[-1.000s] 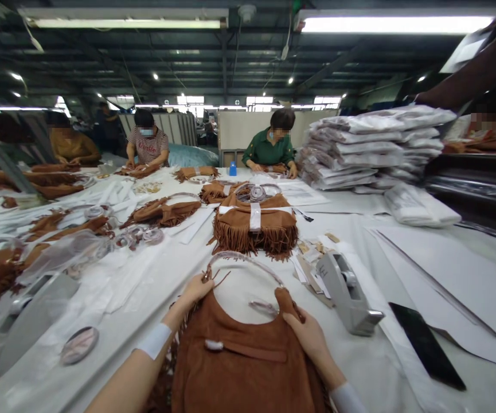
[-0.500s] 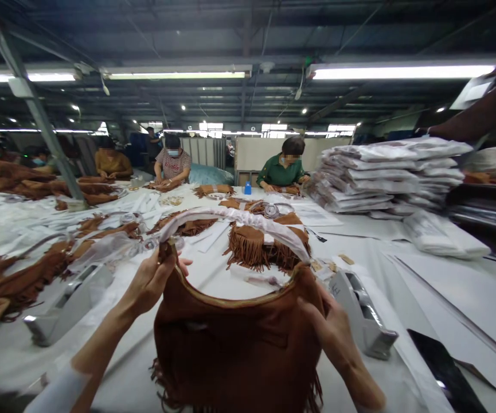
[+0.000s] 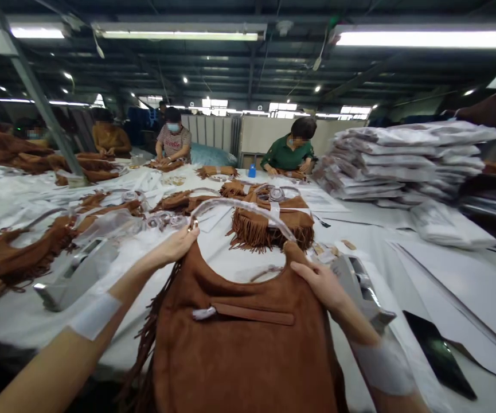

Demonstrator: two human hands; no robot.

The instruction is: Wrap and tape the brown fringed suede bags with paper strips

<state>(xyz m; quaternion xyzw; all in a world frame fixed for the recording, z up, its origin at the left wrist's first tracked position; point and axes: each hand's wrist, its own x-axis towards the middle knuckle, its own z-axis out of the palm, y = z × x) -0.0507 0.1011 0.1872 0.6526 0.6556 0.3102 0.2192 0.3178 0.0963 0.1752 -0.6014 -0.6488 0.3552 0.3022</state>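
Both forearms extend toward 12 o'clock. Left hand (image 3: 179, 244) sits at 11 o'clock, fingers pinched closed. Right hand (image 3: 321, 284) sits at 1 o'clock, palm down, fingers curled closed.

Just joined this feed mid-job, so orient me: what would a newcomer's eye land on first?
The big brown suede bag fills the near centre, fringe down its left edge, with the left hand and the right hand gripping its two top corners below a plastic-wrapped handle. Behind it on the white table lies a folded fringed bag, and a tall stack of white packets rises at far right.
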